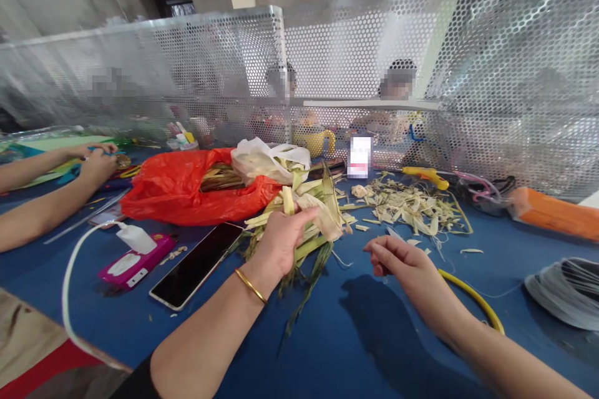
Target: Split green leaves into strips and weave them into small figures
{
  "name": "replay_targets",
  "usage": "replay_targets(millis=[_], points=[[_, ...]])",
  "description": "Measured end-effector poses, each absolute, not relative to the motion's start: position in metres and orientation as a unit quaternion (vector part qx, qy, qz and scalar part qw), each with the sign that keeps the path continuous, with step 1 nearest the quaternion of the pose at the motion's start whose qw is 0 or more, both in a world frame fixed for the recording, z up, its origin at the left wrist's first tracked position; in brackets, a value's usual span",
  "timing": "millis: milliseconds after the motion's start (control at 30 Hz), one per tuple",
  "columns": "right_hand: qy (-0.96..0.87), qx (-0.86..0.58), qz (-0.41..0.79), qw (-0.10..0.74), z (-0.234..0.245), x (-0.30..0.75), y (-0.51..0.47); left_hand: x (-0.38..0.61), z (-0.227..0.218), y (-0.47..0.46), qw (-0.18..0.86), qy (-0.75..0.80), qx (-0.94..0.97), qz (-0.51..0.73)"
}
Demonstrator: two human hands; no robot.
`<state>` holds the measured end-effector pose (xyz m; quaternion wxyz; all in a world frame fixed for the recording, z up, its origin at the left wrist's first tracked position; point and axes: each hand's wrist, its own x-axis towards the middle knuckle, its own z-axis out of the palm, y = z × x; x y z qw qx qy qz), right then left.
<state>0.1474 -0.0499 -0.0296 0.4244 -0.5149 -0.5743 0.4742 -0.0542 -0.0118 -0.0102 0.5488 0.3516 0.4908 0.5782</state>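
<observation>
My left hand, with a gold bangle at the wrist, is closed on a pale corn husk, thumb on top. Behind and under it lies a loose heap of husks, with dark green strands hanging toward me. My right hand hovers over the blue table to the right, fingers pinched together; whatever they hold, if anything, is too small to make out. A pile of husk scraps lies just beyond it. Left of the heap, a red plastic bag and a white bag hold more husks.
A phone and a pink power bank with a white cable lie left. Rightward are a yellow glue gun, an orange packet and a thread coil. A perforated metal screen stands behind. A co-worker's hands work at far left.
</observation>
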Motion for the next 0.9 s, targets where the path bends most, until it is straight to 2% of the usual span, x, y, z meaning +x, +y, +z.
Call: replay_targets(millis=[133,200,333,433,567,700,900], points=[[-0.638,-0.514,0.342,0.459,-0.029,0.152,-0.049,-0.043,-0.008,-0.027,0.595,0.476,0.426,0.488],[-0.671,-0.497,0.332,0.438,-0.028,0.151,-0.052,-0.038,-0.008,-0.032,0.593,0.456,0.473,0.465],[-0.693,-0.47,0.416,0.356,-0.032,0.145,-0.06,-0.035,-0.01,-0.036,0.581,0.42,0.537,0.445],[-0.687,-0.48,0.422,0.346,-0.034,0.142,-0.062,-0.035,-0.011,-0.035,0.566,0.439,0.534,0.449],[-0.634,-0.441,0.501,0.391,-0.027,0.143,-0.061,-0.035,-0.011,-0.037,0.586,0.42,0.541,0.433],[-0.496,-0.411,0.615,0.454,-0.023,0.145,-0.059,-0.034,-0.015,-0.04,0.633,0.376,0.576,0.355],[-0.477,-0.432,0.596,0.481,-0.025,0.146,-0.058,-0.03,-0.02,-0.041,0.621,0.4,0.582,0.34]])
